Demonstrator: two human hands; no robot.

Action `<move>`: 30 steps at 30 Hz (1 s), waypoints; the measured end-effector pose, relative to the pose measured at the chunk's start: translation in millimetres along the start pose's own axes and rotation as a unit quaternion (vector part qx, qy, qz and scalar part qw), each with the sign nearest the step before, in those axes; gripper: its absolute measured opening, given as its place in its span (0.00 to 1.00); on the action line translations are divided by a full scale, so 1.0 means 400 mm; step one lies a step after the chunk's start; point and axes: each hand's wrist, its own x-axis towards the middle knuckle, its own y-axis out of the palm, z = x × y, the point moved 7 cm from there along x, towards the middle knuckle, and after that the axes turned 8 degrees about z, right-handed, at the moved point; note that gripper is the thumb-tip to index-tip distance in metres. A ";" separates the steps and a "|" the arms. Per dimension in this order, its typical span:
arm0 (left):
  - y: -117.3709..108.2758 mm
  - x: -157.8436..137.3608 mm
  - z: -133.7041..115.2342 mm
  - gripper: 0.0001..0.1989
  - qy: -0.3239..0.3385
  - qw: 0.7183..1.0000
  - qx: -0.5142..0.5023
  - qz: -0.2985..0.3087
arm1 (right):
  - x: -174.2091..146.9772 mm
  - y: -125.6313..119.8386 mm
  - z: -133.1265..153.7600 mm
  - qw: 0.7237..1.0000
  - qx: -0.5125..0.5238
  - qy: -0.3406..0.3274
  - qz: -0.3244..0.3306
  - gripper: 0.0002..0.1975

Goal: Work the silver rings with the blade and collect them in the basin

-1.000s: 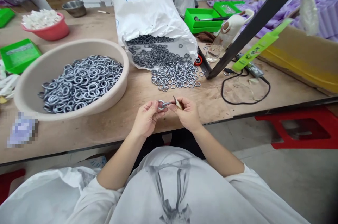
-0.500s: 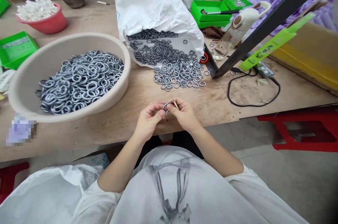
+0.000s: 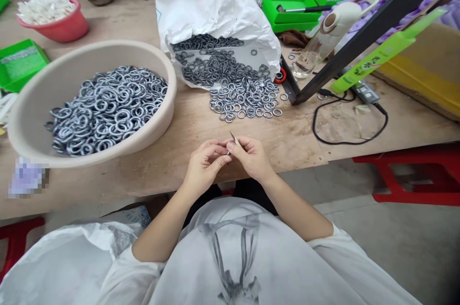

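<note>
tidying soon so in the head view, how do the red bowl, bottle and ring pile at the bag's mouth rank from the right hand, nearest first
From the right hand:
1. ring pile: straight ahead
2. bottle: ahead, right
3. red bowl: far left

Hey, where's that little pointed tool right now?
In the head view, the pointed tool is near the middle, in the right hand close beside the left hand, nearer the person than the loose rings.

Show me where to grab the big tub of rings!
I'd grip the tub by its rim, left and right at once, coming from both sides: it's wide, its wall widens toward the rim, and a heap of rings likely makes it heavy.
</note>
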 end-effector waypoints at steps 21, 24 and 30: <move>0.041 -0.011 0.059 0.25 -0.220 0.916 -0.335 0.001 | -0.020 -0.034 0.003 0.991 -0.077 -0.098 -0.057 0.10; 0.069 -0.014 0.058 0.24 -0.240 0.903 -0.352 0.053 | -0.021 -0.031 0.010 0.991 -0.067 -0.106 -0.049 0.12; 0.056 -0.006 0.058 0.21 -0.217 0.902 -0.374 -0.007 | -0.032 -0.018 0.046 0.986 -0.101 -0.135 0.004 0.12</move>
